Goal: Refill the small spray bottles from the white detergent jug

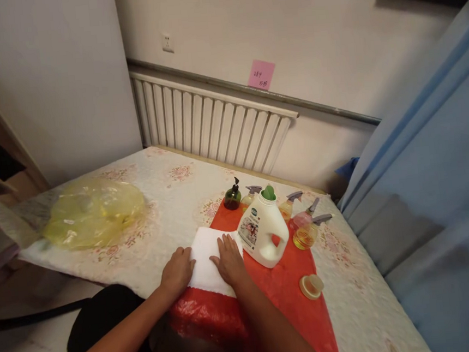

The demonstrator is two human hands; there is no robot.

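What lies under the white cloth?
A red plastic sheet lies under the white cloth, over the floral cover. The part directly beneath is covered.

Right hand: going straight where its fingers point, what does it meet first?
The way looks free: past the white cloth under the right hand lies only flowered bedcover; dark pump bottle and white jug stand right of it.

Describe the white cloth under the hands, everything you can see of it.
The white cloth is a plain, soft-looking rectangle with no print, seemingly folded. It lies flat at the left edge of the red plastic sheet. The left hand rests on its left edge. The right hand lies palm down on its right side. The white detergent jug stands just beside its far right corner; whether they touch cannot be told.
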